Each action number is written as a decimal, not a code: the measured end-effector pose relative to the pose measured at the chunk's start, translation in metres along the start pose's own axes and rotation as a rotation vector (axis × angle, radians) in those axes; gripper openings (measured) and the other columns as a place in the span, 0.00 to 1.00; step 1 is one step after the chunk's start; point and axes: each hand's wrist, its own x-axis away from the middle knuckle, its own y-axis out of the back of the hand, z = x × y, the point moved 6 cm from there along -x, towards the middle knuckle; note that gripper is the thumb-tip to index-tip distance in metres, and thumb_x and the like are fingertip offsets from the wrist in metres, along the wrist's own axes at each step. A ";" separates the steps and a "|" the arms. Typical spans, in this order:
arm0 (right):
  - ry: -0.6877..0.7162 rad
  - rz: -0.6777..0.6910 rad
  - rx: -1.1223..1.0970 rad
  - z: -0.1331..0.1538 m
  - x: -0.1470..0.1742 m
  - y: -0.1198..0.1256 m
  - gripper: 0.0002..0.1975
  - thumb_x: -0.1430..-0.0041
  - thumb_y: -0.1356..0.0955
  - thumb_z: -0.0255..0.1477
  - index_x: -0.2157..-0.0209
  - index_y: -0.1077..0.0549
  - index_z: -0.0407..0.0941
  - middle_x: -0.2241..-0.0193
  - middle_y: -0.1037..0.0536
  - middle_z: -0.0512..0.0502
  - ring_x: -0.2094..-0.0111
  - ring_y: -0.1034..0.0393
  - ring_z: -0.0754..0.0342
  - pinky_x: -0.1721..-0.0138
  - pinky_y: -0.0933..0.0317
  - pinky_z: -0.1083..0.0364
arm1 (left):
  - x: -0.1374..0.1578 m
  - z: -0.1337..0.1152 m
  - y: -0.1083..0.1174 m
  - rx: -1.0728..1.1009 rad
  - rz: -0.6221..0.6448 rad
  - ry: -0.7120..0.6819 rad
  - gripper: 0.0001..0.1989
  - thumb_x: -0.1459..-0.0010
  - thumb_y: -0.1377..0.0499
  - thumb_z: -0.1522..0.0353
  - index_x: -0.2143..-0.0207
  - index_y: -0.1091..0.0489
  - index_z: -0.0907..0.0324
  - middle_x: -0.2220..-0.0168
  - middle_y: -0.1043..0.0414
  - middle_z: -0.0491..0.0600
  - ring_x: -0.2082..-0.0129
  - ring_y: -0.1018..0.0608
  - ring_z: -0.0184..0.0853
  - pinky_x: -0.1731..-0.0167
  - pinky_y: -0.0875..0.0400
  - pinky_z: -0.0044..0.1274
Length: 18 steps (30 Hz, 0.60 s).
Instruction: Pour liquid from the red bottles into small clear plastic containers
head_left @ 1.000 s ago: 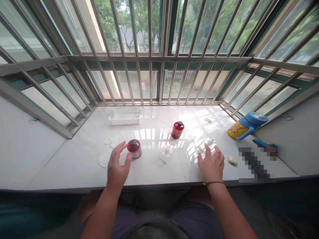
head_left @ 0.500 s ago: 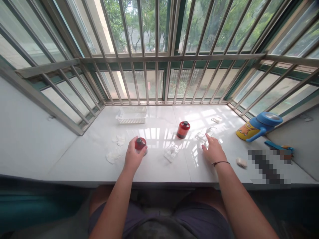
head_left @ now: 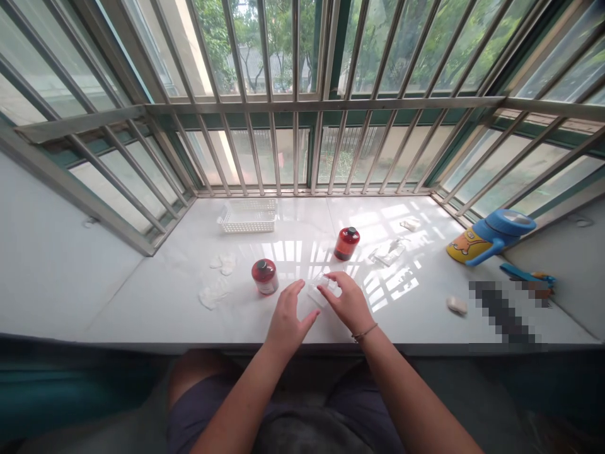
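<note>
My left hand [head_left: 290,318] is open, its thumb and fingers spread just left of a clear plastic piece [head_left: 316,292] on the white counter [head_left: 155,309]. My right hand [head_left: 348,304] has its thumb and forefinger on that piece from the right and partly covers it. What the piece is exactly, I cannot make out. Left of my hands stands a red, dark-capped bottle [head_left: 265,277], upright and untouched. A second red bottle [head_left: 346,243] is upright farther back.
A white perforated basket [head_left: 248,217] sits at the back left. Crumpled clear wrappers lie at left [head_left: 215,291] and right [head_left: 390,251]. A blue-and-yellow cup [head_left: 489,238] leans at far right, near a small pale block [head_left: 457,306]. Metal bars [head_left: 295,151] close off the back.
My left hand has let go of the left red bottle and moved right. My right hand has come left from the crumpled wrapper to the clear plastic piece.
</note>
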 end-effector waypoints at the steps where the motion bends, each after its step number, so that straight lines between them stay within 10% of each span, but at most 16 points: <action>1: 0.003 -0.007 0.006 0.003 0.001 -0.006 0.13 0.30 0.28 0.43 0.53 0.25 0.48 0.56 0.20 0.43 0.53 0.23 0.43 0.50 0.27 0.44 | 0.003 0.002 -0.011 0.014 0.041 0.023 0.40 0.40 0.28 0.68 0.30 0.41 0.51 0.33 0.30 0.58 0.32 0.26 0.51 0.32 0.29 0.47; 9: -0.083 -0.025 -0.004 0.026 0.033 -0.023 0.10 0.33 0.26 0.38 0.61 0.28 0.49 0.62 0.22 0.47 0.64 0.27 0.48 0.61 0.30 0.49 | 0.011 0.024 -0.032 0.157 0.057 0.325 0.40 0.46 0.31 0.74 0.33 0.38 0.54 0.33 0.30 0.57 0.33 0.26 0.50 0.32 0.30 0.46; 18: -0.030 -0.060 0.001 0.031 0.031 -0.023 0.13 0.39 0.21 0.34 0.65 0.28 0.49 0.61 0.23 0.45 0.56 0.26 0.43 0.52 0.28 0.44 | 0.005 0.025 -0.031 0.312 0.105 0.197 0.27 0.51 0.29 0.76 0.48 0.26 0.54 0.46 0.24 0.50 0.44 0.21 0.44 0.40 0.26 0.39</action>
